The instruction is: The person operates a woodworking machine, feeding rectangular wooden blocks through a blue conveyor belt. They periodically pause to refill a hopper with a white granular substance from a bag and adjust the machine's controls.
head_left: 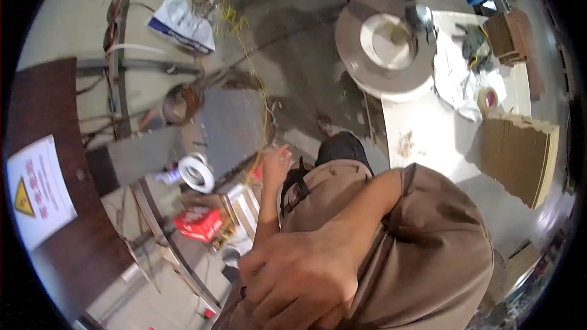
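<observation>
My left hand (279, 162) reaches away from me in the middle, fingers apart and holding nothing I can see. It is nearest to a thin yellow cable (262, 95) and the edge of a grey panel (229, 122). Close to the camera, my right hand (299, 278) crosses in front of my left arm, its fingers curled down. Their tips are hidden, so whatever they grip or press does not show. Brown cloth (428, 226) covers my upper right arm. Beyond it lie more brown cloth with a black strap (296, 186) and a dark rounded shape (342, 150).
On the right, a white table (416, 140) holds a round disc-shaped part (391, 43), white cloth (452, 76), a tape roll (487, 99) and torn cardboard (513, 156). Leftward are a red box (199, 224), a white roll (196, 174), metal rails (165, 238) and a brown panel (55, 85) with a warning sign (40, 192).
</observation>
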### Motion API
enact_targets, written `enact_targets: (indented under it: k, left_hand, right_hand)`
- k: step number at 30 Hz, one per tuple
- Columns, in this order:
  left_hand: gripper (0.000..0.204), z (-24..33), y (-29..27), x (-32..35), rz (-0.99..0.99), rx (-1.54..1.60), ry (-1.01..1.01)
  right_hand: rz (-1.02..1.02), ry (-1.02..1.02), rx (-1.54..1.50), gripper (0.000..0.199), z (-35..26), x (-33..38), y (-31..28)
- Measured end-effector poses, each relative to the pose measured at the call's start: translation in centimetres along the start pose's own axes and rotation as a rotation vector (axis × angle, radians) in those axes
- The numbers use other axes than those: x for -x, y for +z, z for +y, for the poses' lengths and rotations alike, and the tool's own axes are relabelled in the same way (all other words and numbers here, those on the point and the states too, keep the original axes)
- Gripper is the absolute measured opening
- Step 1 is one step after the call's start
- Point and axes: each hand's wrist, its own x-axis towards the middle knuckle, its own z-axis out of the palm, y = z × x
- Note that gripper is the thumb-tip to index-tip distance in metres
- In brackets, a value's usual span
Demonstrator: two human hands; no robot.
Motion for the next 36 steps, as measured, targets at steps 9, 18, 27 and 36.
enact_targets:
  k: [9,18,27,36]
  left_hand:
    - [0.038,-3.8,-13.1,-22.0,0.018,-0.046,-0.054]
    - [0.037,-11.4,-23.3,-57.1,0.045,0.055,-0.001]
    - [0.036,14.6,-44.2,-91.1,0.163,0.245,0.341]
    - [0.037,22.6,-46.0,-112.3,-0.103,0.058,0.59]
  right_hand:
    - [-0.093,0.096,-0.12,0.039,14.9,-6.6,-13.2]
    - [-0.146,0.869,0.632,0.045,33.7,-14.1,-33.0]
    - [0.48,1.063,1.492,0.064,49.2,-12.3,-59.9]
    - [1.22,1.167,2.153,0.055,56.0,-3.4,-70.7]
